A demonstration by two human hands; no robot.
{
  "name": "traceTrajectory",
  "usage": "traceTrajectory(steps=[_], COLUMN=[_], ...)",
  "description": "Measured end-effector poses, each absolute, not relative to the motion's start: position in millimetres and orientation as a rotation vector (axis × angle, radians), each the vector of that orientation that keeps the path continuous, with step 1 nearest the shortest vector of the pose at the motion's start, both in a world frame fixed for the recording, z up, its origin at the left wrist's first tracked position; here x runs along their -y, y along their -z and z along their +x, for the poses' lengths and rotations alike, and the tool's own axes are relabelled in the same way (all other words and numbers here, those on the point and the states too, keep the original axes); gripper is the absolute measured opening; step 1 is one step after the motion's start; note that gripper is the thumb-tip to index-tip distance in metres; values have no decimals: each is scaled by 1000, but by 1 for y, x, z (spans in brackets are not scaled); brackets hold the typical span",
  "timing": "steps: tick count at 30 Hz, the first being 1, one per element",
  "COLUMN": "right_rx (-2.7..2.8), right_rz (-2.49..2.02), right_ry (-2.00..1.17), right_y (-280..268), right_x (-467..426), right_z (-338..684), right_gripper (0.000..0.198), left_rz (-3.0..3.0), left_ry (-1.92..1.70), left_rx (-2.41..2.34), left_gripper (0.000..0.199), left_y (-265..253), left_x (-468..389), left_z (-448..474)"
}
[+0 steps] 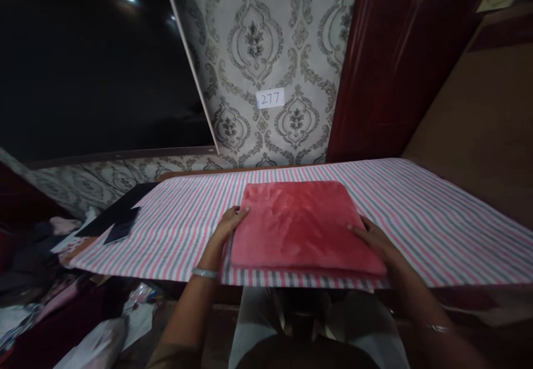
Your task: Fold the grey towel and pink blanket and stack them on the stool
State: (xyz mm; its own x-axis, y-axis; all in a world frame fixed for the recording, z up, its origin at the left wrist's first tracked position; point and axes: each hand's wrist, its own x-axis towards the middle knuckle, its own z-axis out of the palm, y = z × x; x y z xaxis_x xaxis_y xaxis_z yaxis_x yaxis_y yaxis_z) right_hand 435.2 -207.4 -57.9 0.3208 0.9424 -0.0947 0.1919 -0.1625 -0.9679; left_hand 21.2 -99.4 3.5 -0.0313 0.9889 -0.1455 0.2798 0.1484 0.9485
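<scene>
A flat rectangle of pinkish-red plush fabric [295, 225] lies on the striped tablecloth [175, 230], close to the front edge. Whether it is a folded cloth or a thin pad, I cannot tell. My left hand [231, 222] grips its left side, the thumb on top and the other fingers tucked at the edge. On the right side my right hand [372, 238] holds it the same way, thumb resting on the plush and fingers mostly hidden.
A dark phone-like slab [122, 226] rests at the tablecloth's left end, beside a black flat surface [112, 211]. Behind stand a large dark screen [104, 69] and a patterned wall with a paper label [270, 98]. Clothes [75, 319] are heaped at lower left.
</scene>
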Motion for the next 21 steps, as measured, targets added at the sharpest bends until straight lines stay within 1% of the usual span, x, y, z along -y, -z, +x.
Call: traceTrajectory(steps=[4,6,7,9,12,14,17,21], right_rx=[1030,1000,984,966,960,957,939,964], right_rz=[-1529,-1481,-1444,-1345,-1284,-1343,-1444,-1398], right_ry=[-949,-996,-1028,-1103,-1132,-1065,-1002,-1133], right_y=[47,39,36,28,25,29,36,34], right_x=[212,215,217,220,221,218,215,217], right_z=[427,422,419,414,413,415,421,428], right_gripper=[69,69,69,66,63,65,69,76], left_rz=[1190,1104,1082,1098,1215,1265,1279,1227], left_ry=[-948,-973,-983,-973,-961,-998,-1050,-970], left_rx=[-1365,-1306,-1287,-1224,-1071,-1046,-1071,-1051], left_gripper=[99,112,115,114,102,100,102,98], left_y=[-4,-4,-4,-3,-1,1,6,9], left_x=[111,117,120,124,125,124,121,120], left_z=[22,22,22,24,28,32,34,25])
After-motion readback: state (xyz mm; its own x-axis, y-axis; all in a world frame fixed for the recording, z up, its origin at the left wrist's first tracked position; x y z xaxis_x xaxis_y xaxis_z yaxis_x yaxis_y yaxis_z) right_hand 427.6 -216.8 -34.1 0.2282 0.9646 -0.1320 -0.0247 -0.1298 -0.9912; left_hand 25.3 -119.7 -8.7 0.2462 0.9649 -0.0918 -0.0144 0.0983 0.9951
